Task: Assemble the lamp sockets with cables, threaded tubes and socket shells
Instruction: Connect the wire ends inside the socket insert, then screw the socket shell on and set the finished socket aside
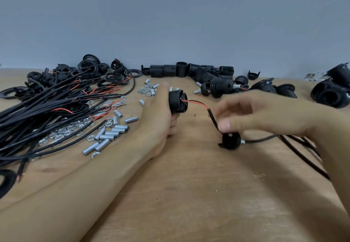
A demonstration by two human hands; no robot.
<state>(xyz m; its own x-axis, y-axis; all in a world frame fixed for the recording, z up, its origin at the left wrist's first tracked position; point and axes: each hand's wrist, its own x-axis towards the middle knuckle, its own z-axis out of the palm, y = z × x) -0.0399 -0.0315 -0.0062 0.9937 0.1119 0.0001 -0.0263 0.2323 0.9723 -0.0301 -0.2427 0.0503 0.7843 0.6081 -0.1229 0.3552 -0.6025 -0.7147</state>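
Bare wooden tabletop (189, 194) lies open toward the near edge; black cables (47, 109) and silver threaded tubes (111, 133) crowd the left side. The left hand (161, 120) grips a black ribbed socket body (177, 101). The blurred right hand (261, 114) pinches its black cable (213, 117) just above a round black cap (231, 141).

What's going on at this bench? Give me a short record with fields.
left hand: grips a black socket body
right hand: blurred, at the cable; grip unclear
cable: red wire enters the socket body; threaded through a black cap
left of the bench: loose cables, metal tubes, nuts
back: black shells
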